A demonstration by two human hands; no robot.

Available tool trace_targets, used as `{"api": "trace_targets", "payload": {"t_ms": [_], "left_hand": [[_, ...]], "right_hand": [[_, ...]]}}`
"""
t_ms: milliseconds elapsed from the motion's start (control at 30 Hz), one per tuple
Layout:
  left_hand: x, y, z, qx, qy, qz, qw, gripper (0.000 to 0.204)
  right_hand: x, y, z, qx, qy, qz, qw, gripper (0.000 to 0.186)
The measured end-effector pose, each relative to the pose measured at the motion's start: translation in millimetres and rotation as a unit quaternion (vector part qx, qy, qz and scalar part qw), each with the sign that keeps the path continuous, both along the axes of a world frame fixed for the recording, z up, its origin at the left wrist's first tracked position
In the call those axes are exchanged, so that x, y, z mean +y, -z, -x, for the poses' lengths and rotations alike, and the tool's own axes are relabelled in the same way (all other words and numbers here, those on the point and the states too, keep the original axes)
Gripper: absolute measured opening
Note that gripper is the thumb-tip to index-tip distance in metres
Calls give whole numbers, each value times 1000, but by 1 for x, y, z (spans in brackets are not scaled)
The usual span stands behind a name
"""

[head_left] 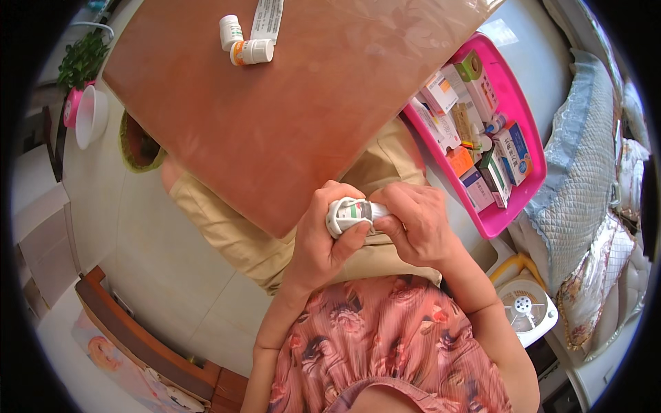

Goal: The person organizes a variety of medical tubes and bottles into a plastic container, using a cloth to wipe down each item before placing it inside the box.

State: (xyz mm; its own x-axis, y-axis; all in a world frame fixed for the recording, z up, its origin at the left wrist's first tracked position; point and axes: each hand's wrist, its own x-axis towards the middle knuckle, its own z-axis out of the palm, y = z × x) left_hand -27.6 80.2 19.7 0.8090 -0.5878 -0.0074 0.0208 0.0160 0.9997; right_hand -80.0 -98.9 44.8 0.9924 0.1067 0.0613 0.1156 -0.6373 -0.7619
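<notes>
My left hand (317, 241) is wrapped round a small white item with a green label (348, 213), probably a bottle, with white band-like edging around it. My right hand (416, 227) grips the ribbed white cap end (378, 212) with thumb and fingers. Both hands are above my lap, below the brown table's near corner (268, 193). On the table lie a white bottle with an orange label (253, 52), another white bottle (230, 32) and a white printed strip (267, 19).
A pink tray (531, 172) at the right holds several medicine boxes and small bottles. Beside it are a quilted pillow (571, 158) and a white fan (527, 313). A plant (79, 58), white basin (91, 117) and green bin (138, 148) are left; a wooden bench (138, 330) is lower left.
</notes>
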Motion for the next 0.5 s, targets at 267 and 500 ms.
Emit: {"api": "trace_targets", "payload": {"t_ms": [267,500], "left_hand": [[-1,-5,-1,102,-19,-2,995,27],[-3,6,-8,-33,21,25,999,27]], "right_hand": [[14,8,-3,-91,73,-2,993,23],[1,-1,3,74,26,-119,990,23]]}}
